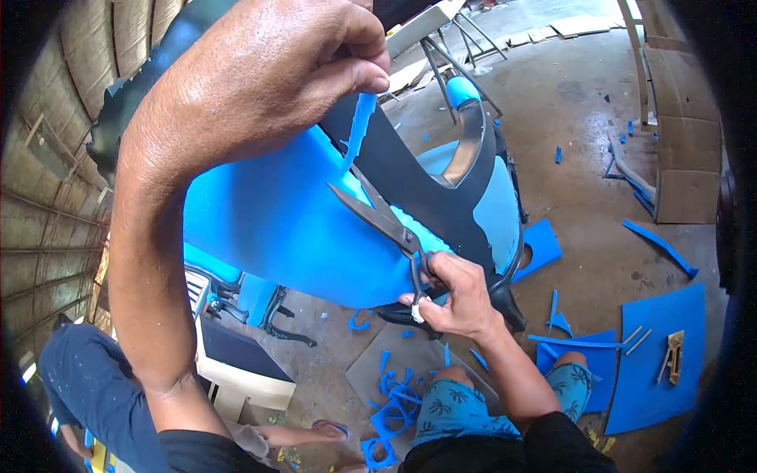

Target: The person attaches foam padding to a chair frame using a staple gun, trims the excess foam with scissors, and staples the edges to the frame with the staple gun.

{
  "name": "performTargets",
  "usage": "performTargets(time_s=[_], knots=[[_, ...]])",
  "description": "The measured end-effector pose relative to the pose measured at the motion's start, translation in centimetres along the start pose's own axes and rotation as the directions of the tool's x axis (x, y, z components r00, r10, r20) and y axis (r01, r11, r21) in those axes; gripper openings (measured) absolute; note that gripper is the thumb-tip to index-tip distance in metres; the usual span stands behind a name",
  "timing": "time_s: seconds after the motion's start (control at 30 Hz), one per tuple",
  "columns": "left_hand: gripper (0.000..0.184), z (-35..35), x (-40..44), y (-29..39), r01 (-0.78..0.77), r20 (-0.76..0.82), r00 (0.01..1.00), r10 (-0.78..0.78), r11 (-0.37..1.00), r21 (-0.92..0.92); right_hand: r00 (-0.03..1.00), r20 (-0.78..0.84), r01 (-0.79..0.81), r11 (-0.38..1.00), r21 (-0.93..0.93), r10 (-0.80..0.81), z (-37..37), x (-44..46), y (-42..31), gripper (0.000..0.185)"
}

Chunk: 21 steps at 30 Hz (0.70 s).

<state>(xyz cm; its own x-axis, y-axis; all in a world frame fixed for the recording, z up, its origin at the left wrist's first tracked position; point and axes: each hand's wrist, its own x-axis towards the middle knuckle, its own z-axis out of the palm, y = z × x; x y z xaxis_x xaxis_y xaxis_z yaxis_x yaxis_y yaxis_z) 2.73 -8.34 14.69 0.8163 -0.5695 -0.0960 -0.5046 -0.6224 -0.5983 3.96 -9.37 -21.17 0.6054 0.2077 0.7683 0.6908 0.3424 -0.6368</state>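
My left hand (292, 63) is raised at the top, its thumb and fingers pinching a narrow strip of blue foam (360, 126) that hangs down. My right hand (461, 296) is closed round the handles of metal scissors (378, 221), with something white at the lower handle. The scissor blades are apart, pointing up and left along the ragged edge of a large blue foam sheet (292, 229). This sheet lies over a chair with black covering (394, 150) and a curved armrest (471, 138). The strip's lower end meets the foam's edge near the blade tips.
Blue foam sheets (658, 355), rings (382, 451) and offcuts lie on the floor. A pair of pliers-like tools (673, 356) rests on one sheet. Another person's dark-clothed leg (102, 394) is at left. Cardboard (688, 150) stands at right; a trestle table (426, 27) is behind.
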Motion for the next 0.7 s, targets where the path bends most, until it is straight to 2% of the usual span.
performTargets(time_s=[0.23,0.47,0.57,0.7], knots=[[0.016,-0.8,-0.1,2.2,0.003,0.004,1.000,-0.003,0.999,0.046,0.999,-0.036,0.008,0.997,0.079,-0.005,1.1,1.5,-0.6,0.033],[0.016,-0.8,-0.4,1.9,0.025,-0.011,1.000,-0.025,0.997,0.070,0.999,-0.043,0.024,0.997,0.073,-0.020,1.5,1.5,-0.3,0.029],[0.016,-0.6,-0.4,0.8,-0.026,0.005,1.000,0.027,0.999,-0.042,0.998,-0.059,0.035,0.996,0.087,-0.030,1.7,1.3,-0.1,0.028],[0.016,-0.7,-0.5,0.8,-0.007,-0.091,0.996,0.008,1.000,0.010,0.999,-0.034,-0.003,0.993,0.115,0.007,1.7,1.2,-0.2,0.026]])
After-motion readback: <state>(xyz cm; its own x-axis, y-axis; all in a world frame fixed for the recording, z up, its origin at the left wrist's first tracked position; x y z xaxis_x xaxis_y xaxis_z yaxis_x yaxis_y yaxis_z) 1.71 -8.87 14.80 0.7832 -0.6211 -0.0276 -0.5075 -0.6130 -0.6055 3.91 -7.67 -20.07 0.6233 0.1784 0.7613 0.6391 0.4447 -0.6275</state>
